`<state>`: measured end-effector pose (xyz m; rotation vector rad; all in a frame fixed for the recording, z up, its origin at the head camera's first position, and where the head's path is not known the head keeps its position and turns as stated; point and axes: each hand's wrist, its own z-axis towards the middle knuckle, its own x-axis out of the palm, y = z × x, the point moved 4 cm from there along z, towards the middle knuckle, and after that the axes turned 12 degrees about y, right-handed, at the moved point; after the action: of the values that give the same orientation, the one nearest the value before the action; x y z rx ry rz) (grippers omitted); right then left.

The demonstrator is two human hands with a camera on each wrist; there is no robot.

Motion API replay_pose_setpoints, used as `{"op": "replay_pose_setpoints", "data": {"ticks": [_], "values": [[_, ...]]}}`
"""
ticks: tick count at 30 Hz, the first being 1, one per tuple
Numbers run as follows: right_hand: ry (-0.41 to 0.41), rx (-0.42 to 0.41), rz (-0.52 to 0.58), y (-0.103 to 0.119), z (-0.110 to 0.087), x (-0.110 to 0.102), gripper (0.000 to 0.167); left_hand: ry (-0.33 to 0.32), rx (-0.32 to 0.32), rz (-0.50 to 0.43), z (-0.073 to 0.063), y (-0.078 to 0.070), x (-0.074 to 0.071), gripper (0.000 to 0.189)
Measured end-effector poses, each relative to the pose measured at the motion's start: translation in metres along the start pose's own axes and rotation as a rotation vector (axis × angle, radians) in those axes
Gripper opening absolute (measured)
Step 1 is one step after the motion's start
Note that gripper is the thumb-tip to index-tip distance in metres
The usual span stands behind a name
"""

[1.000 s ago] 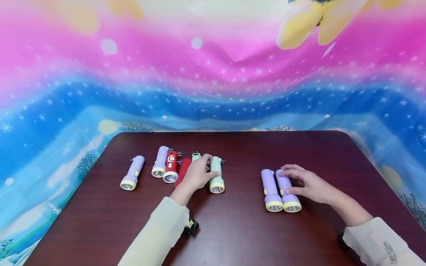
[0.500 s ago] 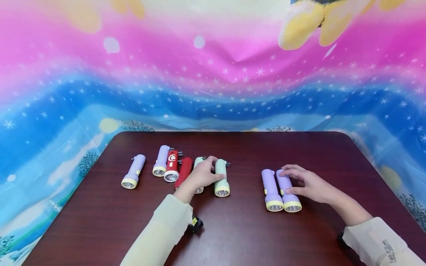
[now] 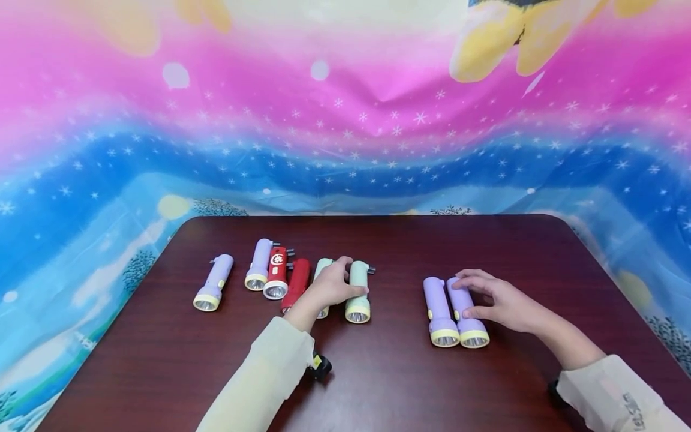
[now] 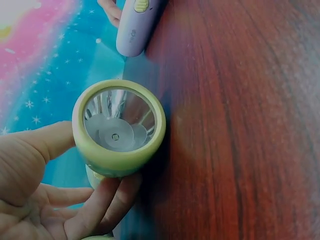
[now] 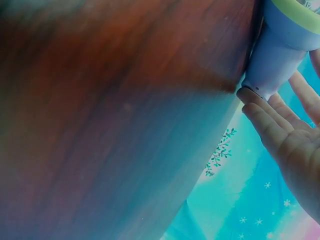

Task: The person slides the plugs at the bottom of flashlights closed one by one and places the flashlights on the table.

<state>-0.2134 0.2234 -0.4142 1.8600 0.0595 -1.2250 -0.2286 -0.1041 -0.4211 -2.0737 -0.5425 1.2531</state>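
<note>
My left hand [image 3: 330,287] grips a mint-green flashlight [image 3: 358,275] with a pale yellow head, thumb on one side and fingers on the other. In the left wrist view its round lens faces the camera inside the yellow rim [image 4: 120,162]. Partly hidden under that hand lies a second mint-green flashlight [image 3: 324,264]. On the right, my right hand [image 3: 504,303] holds a purple flashlight [image 3: 457,295], fingers near its tail and thumb at its side. Another purple flashlight [image 3: 438,306] lies close along its left. The right wrist view shows fingertips at the held flashlight's [image 5: 275,62] tail.
Left of my left hand lie a plain red flashlight [image 3: 299,281], a red one with a white emblem [image 3: 276,273] and a purple one [image 3: 261,258]. Another purple flashlight [image 3: 217,279] lies apart, further left. A patterned cloth [image 3: 345,150] hangs behind the dark wooden table [image 3: 378,384].
My left hand and its mint-green flashlight have shifted slightly right and nearer. The second mint-green flashlight has shifted too, and its prongs are no longer visible. My right hand stays in place.
</note>
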Motion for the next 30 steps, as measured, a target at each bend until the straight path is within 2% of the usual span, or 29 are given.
{"op": "replay_pose_setpoints", "data": {"ticks": [14,24,30], "values": [[-0.009,-0.027,-0.008,0.0016,0.0002,-0.0011,0.047,0.016,0.013,-0.026,0.0012,0.0008,-0.0005,0.075],[-0.003,-0.005,0.007,0.0011,-0.0007,0.0002,0.046,0.024,0.028,-0.136,0.0004,0.0046,0.0003,0.066],[-0.004,-0.011,0.0,0.0003,-0.0011,0.0007,0.046,-0.004,0.029,-0.162,-0.0001,0.0056,-0.0003,0.068]]}}
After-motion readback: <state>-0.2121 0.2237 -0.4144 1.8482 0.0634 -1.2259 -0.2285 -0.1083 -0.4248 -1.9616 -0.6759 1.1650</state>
